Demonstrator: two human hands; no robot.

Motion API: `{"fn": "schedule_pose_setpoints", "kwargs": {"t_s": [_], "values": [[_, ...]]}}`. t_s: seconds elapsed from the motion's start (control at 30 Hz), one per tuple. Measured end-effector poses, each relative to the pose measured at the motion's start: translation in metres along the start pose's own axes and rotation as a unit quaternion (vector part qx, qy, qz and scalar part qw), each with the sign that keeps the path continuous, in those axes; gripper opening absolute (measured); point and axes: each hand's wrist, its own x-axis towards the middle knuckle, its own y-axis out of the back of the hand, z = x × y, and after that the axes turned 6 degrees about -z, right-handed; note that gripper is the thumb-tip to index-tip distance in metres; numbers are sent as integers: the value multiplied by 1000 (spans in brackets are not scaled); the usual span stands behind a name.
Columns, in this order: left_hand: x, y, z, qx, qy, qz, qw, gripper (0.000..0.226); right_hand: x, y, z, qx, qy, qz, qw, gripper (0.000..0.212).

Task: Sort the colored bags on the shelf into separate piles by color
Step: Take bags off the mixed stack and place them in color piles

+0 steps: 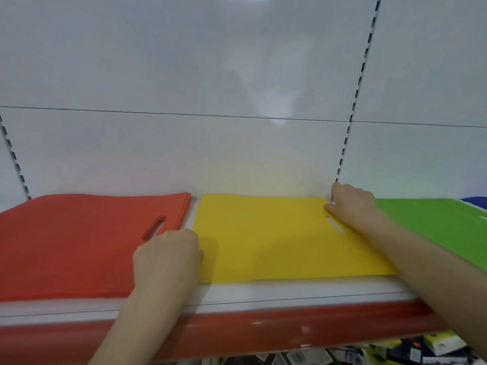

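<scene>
A yellow bag (266,241) with a cut-out handle lies flat in the middle of the white shelf (276,292). To its left sits a pile of red bags (73,243), to its right a green bag (434,222), and a blue one (474,201) peeks in at the far right. My left hand (167,259) has its fingers curled at the yellow bag's left edge, next to the red pile. My right hand (351,204) grips the yellow bag's far right corner beside the handle slot, thumb on top. The fingertips of both hands are hidden.
The shelf has a red front strip (263,330) and a white back panel with slotted uprights (350,119). Small packaged goods (395,351) lie on a lower level at the bottom right.
</scene>
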Motion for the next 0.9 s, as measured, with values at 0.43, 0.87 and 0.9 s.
{"fn": "schedule_pose_setpoints", "kwargs": {"t_s": [0.43,0.87,0.9], "values": [[-29,7,-12,-162,-63,212,962,28,-69,69,-68,292,180,93,935,23],[-108,9,-167,-128,41,218,967,39,-136,120,-280,316,399,89,856,22],[-118,10,-184,-129,57,206,968,37,-144,124,-300,320,413,87,848,23]]}}
